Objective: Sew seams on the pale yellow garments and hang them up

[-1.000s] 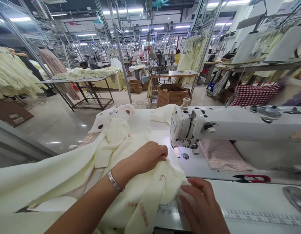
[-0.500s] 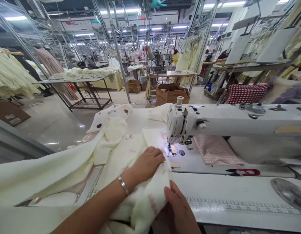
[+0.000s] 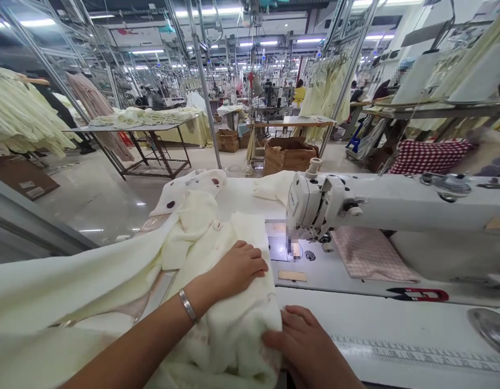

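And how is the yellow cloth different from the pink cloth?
The yellow cloth is pale with small reddish marks, while the pink cloth has a checked pattern.
The yellow cloth spreads out wide and bunches into folds; much less of the pink cloth shows, and it lies flatter.
The left hand and right hand touch the yellow cloth, but neither touches the pink cloth.
Both are by the sewing machine.

Fabric (image 3: pixel 233 324) lay on table (image 3: pixel 355 310), left of sewing machine (image 3: pixel 395 202). Left hand (image 3: pixel 239 270) was on fabric, right hand (image 3: pixel 306 343) at its right edge. Cloth (image 3: pixel 371 254) lay under machine arm, snips (image 3: pixel 428 294) before it. Box (image 3: pixel 290 156) stood behind table.
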Demonstrator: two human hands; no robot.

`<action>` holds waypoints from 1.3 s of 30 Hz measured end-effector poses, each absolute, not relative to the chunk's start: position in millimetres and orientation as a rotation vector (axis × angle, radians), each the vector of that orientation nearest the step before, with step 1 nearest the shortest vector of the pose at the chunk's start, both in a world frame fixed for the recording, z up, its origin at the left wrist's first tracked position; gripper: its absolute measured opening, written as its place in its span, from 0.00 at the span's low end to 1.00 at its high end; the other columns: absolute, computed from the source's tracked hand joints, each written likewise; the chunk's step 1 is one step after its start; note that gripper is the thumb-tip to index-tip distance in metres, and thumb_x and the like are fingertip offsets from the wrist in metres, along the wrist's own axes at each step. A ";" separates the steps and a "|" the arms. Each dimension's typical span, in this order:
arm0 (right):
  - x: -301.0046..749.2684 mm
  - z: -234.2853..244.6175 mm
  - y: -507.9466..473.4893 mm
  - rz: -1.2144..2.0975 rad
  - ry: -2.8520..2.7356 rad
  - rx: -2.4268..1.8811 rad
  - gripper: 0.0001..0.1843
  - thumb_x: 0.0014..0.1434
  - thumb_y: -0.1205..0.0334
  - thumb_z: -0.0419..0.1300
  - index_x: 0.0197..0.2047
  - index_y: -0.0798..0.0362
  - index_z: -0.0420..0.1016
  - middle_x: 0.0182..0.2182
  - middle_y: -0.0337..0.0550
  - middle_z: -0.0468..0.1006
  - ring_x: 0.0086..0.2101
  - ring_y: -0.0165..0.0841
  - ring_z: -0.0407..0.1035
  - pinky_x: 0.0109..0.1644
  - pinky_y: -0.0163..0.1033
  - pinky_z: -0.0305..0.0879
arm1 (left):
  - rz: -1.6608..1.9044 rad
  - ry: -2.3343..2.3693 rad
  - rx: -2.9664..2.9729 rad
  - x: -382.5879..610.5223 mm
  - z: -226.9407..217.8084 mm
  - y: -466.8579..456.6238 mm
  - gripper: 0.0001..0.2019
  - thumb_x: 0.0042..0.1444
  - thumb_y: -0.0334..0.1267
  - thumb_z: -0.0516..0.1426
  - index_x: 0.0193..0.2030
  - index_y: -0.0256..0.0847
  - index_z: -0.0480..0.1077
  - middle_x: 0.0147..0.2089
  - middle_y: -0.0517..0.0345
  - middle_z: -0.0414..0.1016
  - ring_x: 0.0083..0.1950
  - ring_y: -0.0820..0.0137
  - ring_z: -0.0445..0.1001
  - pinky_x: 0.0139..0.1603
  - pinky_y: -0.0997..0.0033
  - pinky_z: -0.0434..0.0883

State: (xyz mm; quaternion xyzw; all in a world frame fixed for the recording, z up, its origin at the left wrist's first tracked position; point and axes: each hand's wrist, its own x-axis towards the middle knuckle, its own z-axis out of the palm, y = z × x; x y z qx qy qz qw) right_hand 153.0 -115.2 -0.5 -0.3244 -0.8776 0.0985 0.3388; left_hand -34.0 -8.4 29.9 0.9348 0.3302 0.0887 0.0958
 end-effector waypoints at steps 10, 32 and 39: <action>143.6 -18.8 -120.3 0.115 -2.257 -0.853 0.16 0.66 0.65 0.42 0.35 0.46 0.70 0.23 0.31 0.76 0.33 0.27 0.70 0.58 0.38 0.46 | 0.254 1.082 2.701 -19.7 26.5 0.4 0.06 0.60 0.33 0.53 0.34 0.41 0.69 0.35 0.61 0.70 0.40 0.69 0.67 0.53 0.61 0.55; 181.5 0.5 -112.2 0.019 -2.497 -0.833 0.12 0.62 0.67 0.48 0.41 0.45 0.71 0.32 0.36 0.77 0.38 0.30 0.71 0.56 0.44 0.54 | 0.181 1.271 2.812 9.4 5.2 -45.7 0.10 0.61 0.31 0.50 0.47 0.33 0.67 0.51 0.42 0.70 0.53 0.56 0.66 0.54 0.51 0.62; 195.4 7.0 -90.3 -0.080 -2.536 -0.814 0.12 0.61 0.68 0.49 0.41 0.45 0.72 0.30 0.38 0.77 0.38 0.31 0.71 0.53 0.44 0.59 | 0.267 1.133 2.725 7.0 -3.6 -32.0 0.22 0.63 0.46 0.49 0.59 0.36 0.60 0.64 0.41 0.57 0.66 0.56 0.54 0.63 0.49 0.55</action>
